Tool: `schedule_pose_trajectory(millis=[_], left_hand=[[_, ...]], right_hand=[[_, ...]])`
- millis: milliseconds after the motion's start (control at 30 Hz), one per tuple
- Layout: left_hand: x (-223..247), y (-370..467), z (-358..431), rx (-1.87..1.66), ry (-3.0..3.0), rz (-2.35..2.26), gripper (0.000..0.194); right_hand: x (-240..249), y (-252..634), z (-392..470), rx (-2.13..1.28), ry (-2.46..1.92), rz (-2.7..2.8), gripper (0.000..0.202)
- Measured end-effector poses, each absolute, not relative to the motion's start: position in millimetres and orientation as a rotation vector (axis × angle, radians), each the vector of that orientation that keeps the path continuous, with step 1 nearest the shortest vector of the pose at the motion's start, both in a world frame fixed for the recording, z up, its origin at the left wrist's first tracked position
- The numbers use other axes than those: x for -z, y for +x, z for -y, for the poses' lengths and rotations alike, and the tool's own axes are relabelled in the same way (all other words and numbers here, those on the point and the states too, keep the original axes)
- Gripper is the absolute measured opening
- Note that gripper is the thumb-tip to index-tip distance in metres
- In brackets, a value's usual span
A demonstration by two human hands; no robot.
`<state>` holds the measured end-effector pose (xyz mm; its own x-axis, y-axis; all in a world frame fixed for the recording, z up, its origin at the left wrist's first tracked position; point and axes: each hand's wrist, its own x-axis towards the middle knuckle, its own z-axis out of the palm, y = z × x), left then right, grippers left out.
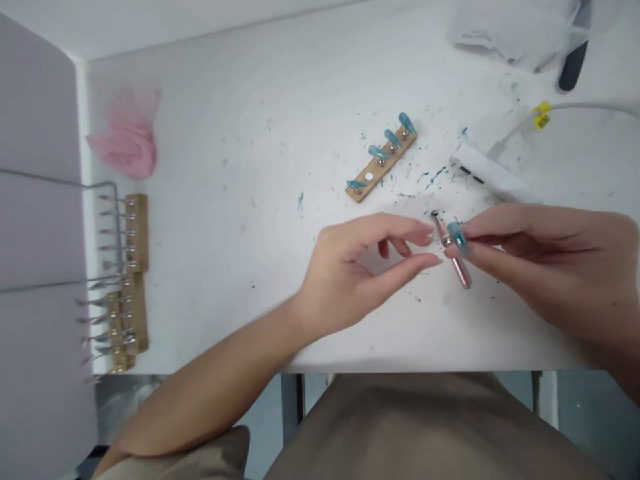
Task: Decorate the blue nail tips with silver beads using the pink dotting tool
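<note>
My right hand (545,257) pinches a glossy blue-green false nail (459,239) between thumb and fingertips. A small round metal piece shows by the nail's left side; whether it is joined to the nail I cannot tell. Facing it, my left hand (357,270) has thumb and index finger apart, with nothing between them. Under the fingertips, a rose-pink metallic pen-shaped tool (461,272) lies on the table. Beyond the hands, a wooden display strip (369,189) carries several blue-green false nails (379,152) on metal posts, with a bare white dot between two of them.
Blue-green scraps dot the white table (210,267). A white device (493,175) with a cable lies near my right hand. Plastic packets (515,33) and a black-handled tool (573,67) are at the back right. Leftward are a pink cloth-like bundle (127,150) and wooden nail racks (140,233).
</note>
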<state>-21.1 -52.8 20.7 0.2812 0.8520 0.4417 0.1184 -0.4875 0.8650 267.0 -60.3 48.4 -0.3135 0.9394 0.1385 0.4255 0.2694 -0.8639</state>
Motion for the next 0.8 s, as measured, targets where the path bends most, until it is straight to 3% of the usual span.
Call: schedule_pose_trajectory(millis=[200,333,400,467,567,633,800], left_hand=[[-15,-7,56,-1.284,1.669,-0.823,0.017],[-12,-7,54,-1.328,1.666,-0.816,0.016],[-12,-6,55,-1.343,1.624,-0.862,0.018],[-13,-5,56,-1.355,1.558,-0.934,0.024],[-13,-6,56,-1.378,1.485,-0.986,0.031],[-14,-8,56,-1.365,1.462,-0.993,0.031],[-16,-8,53,-1.326,1.399,-0.995,0.030]], right_hand=[[-48,269,60,-1.161,-1.317,1.873,0.050],[-54,272,57,-1.263,-1.217,1.913,0.043],[-52,283,51,-1.060,-1.063,1.980,0.031],[-46,300,39,-0.603,-1.078,2.107,0.016],[-30,327,15,-0.055,-1.353,2.412,0.066],[-21,340,1,-0.057,-1.468,2.458,0.079],[-14,349,-5,-0.265,-1.564,2.268,0.059]])
